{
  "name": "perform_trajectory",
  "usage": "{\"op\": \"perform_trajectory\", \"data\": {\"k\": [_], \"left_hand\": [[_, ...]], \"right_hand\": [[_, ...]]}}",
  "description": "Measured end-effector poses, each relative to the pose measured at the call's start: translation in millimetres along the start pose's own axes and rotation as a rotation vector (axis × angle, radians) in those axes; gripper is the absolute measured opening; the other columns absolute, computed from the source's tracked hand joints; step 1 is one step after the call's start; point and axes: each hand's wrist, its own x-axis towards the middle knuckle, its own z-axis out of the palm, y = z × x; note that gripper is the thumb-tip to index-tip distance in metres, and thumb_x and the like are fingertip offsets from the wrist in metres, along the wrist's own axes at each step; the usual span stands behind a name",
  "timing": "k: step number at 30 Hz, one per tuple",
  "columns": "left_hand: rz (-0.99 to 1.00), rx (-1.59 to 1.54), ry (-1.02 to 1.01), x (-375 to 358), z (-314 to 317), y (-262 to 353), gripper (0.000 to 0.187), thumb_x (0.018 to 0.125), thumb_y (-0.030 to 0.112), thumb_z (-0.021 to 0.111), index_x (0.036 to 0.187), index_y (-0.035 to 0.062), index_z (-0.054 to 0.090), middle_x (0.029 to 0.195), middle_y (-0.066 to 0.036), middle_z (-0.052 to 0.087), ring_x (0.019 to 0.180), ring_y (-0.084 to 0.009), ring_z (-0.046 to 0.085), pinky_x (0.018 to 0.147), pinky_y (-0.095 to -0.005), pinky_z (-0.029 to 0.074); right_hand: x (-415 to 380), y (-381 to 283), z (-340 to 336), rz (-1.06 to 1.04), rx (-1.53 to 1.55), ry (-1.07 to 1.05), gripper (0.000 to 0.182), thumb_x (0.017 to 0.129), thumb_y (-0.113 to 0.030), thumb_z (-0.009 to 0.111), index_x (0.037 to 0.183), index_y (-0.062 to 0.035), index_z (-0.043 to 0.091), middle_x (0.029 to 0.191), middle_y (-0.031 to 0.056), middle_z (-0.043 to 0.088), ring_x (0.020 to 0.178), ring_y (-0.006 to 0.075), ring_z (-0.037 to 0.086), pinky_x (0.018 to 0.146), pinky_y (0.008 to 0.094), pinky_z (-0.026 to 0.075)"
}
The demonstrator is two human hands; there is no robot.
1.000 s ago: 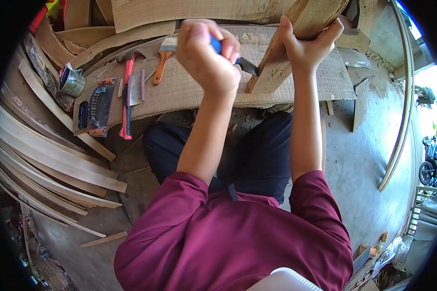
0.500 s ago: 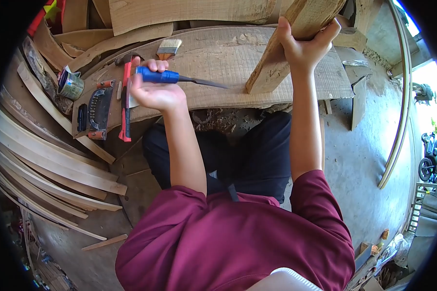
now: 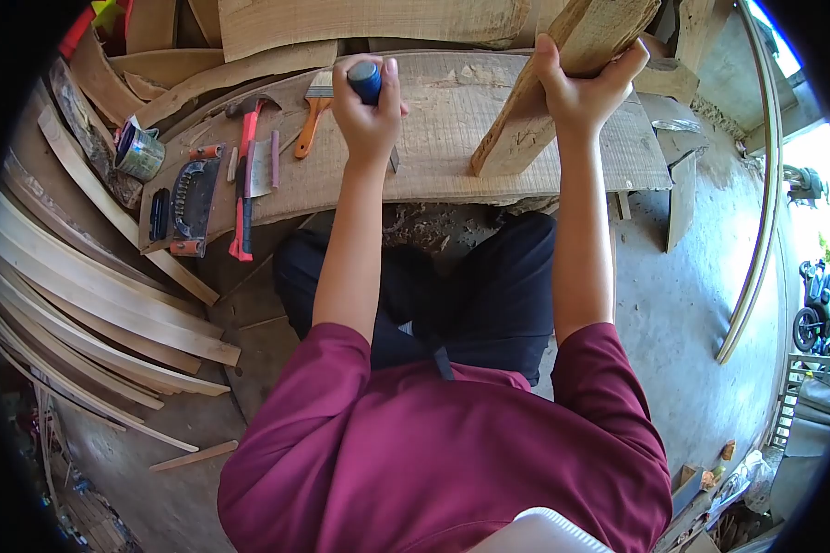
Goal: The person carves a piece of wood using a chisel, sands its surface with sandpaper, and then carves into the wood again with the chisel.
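My left hand (image 3: 369, 106) is wrapped round the blue handle of a chisel (image 3: 365, 81). Its butt end faces up, and a bit of the blade shows below the hand, pointing down over the large plank (image 3: 433, 170). On the right, my right hand (image 3: 588, 92) grips a thick rough wooden piece (image 3: 512, 138) between thumb and fingers. That piece leans at a slant, its lower end on the plank. A paintbrush (image 3: 313, 124) with an orange handle lies just left of my left hand.
A red hammer (image 3: 243, 184), a sanding tool (image 3: 194, 205) and a paint can (image 3: 139, 152) are at the left of the plank. Curved wooden strips (image 3: 111, 304) are stacked on the left floor. More boards (image 3: 369, 23) stand behind. A long curved strip (image 3: 767, 203) rises at right.
My left hand has moved right and turned over, closing round the chisel. The chisel has swung from lying sideways to blade down. My right hand and its wooden piece have barely shifted.
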Motion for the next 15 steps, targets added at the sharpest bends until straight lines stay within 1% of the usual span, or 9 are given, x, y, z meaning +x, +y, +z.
{"op": "perform_trajectory", "data": {"k": [1, 2, 3, 5, 6, 9, 11, 13, 15], "left_hand": [[0.011, -0.009, 0.057, 1, 2, -6, 0.018, 0.089, 0.009, 0.069, 0.089, 0.0043, 0.052, 0.063, -0.001, 0.053, 0.045, -0.0068, 0.052, 0.041, -0.02, 0.042], [0.13, 0.072, 0.061, 6, 5, 0, 0.024, 0.093, 0.024, 0.064, 0.091, 0.0051, 0.049, 0.06, -0.002, 0.051, 0.043, -0.0078, 0.047, 0.037, -0.022, 0.037], [0.129, 0.072, 0.059, 10, 8, 18, 0.024, 0.093, 0.024, 0.064, 0.091, 0.0051, 0.049, 0.06, -0.002, 0.051, 0.043, -0.0078, 0.047, 0.037, -0.022, 0.037], [-0.11, -0.377, 0.132, 9, 19, 58, 0.041, 0.096, 0.047, 0.051, 0.09, 0.0067, 0.047, 0.057, -0.004, 0.047, 0.04, -0.0105, 0.042, 0.036, -0.0231, 0.033], [-0.162, -0.373, 0.205, 12, 28, 74, 0.052, 0.095, 0.058, 0.039, 0.087, 0.0078, 0.045, 0.054, -0.005, 0.044, 0.039, -0.0125, 0.039, 0.035, -0.0243, 0.03], [-0.19, -0.415, 0.307, 13, 53, 108, 0.047, 0.095, 0.054, 0.04, 0.086, 0.0081, 0.043, 0.054, -0.005, 0.043, 0.04, -0.0123, 0.04, 0.035, -0.0247, 0.031], [-0.125, -0.414, 0.27, 10, 64, 118, 0.043, 0.094, 0.051, 0.046, 0.085, 0.0085, 0.041, 0.055, -0.006, 0.043, 0.041, -0.013, 0.042, 0.035, -0.0257, 0.032], [-0.063, -0.605, 0.307, 5, 77, 109, 0.032, 0.099, 0.038, 0.051, 0.089, 0.0088, 0.044, 0.059, 0.0, 0.045, 0.04, -0.0067, 0.042, 0.035, -0.02, 0.031], [-0.12, -0.551, 0.312, 9, 79, 112, 0.033, 0.096, 0.04, 0.049, 0.087, 0.0091, 0.042, 0.058, -0.003, 0.044, 0.041, -0.0099, 0.042, 0.036, -0.0227, 0.032]], "right_hand": [[1, 2, 0, -0.006, 0.002, -0.001, 0.082, 0.067, -0.042, 0.087, 0.118, -0.0015, 0.037, 0.106, 0.0137, 0.057, 0.097, 0.0196, 0.057, 0.086, 0.0326, 0.048], [2, 3, 0, -0.007, 0.003, 0.002, 0.082, 0.067, -0.042, 0.087, 0.118, -0.0015, 0.037, 0.106, 0.0137, 0.057, 0.097, 0.0196, 0.057, 0.086, 0.0326, 0.048], [2, 4, 0, -0.013, 0.025, -0.004, 0.081, 0.067, -0.041, 0.087, 0.118, -0.0014, 0.037, 0.106, 0.0135, 0.057, 0.097, 0.0193, 0.057, 0.085, 0.0326, 0.049], [1, 4, 0, -0.014, 0.04, -0.01, 0.081, 0.067, -0.04, 0.087, 0.118, -0.0014, 0.037, 0.106, 0.0132, 0.057, 0.097, 0.0191, 0.057, 0.085, 0.0326, 0.049], [3, 1, 0, -0.026, 0.027, 0.001, 0.08, 0.067, -0.039, 0.087, 0.117, -0.0015, 0.038, 0.105, 0.0131, 0.057, 0.097, 0.0188, 0.057, 0.085, 0.0324, 0.049], [2, 2, 1, -0.026, 0.019, 0.004, 0.08, 0.066, -0.039, 0.088, 0.117, -0.0015, 0.038, 0.104, 0.0126, 0.057, 0.096, 0.0183, 0.057, 0.085, 0.032, 0.048], [1, 5, 1, -0.017, 0.025, 0.005, 0.081, 0.066, -0.039, 0.088, 0.117, -0.0014, 0.038, 0.103, 0.0123, 0.057, 0.095, 0.0182, 0.056, 0.085, 0.0318, 0.048], [2, 8, -2, -0.055, 0.008, -0.005, 0.082, 0.065, -0.04, 0.088, 0.118, -0.0011, 0.038, 0.102, 0.0119, 0.058, 0.095, 0.0182, 0.056, 0.085, 0.0314, 0.048], [2, 5, 0, -0.042, 0.009, 0.006, 0.083, 0.065, -0.04, 0.088, 0.118, -0.0009, 0.038, 0.103, 0.012, 0.058, 0.095, 0.0183, 0.056, 0.085, 0.0314, 0.048]]}}
